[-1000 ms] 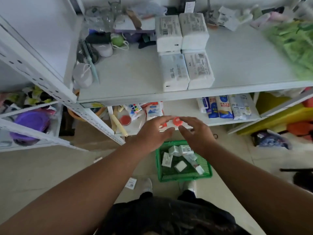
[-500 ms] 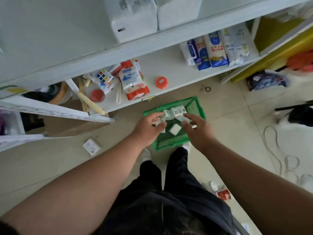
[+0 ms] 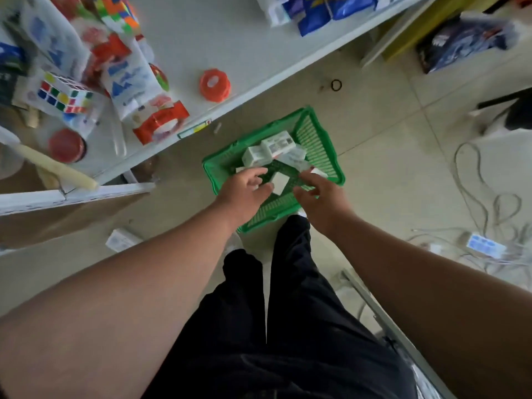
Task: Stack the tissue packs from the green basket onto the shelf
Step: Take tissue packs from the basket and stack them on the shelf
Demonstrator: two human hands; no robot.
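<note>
Tiled floor under you, white shelf (image 3: pixel 218 33) ahead. Your left hand (image 3: pixel 244 191) and right hand (image 3: pixel 319 194) have dropped lower into the green basket (image 3: pixel 316 131) than half a second ago, fingers spread loosely and gripping nothing, flanking a small tissue pack (image 3: pixel 280 182); more tissue packs (image 3: pixel 269 149) lie behind.

A single head-worn wide-angle view looks steeply down, close over the green plastic mesh basket (image 3: pixel 322 139) on the floor.
</note>
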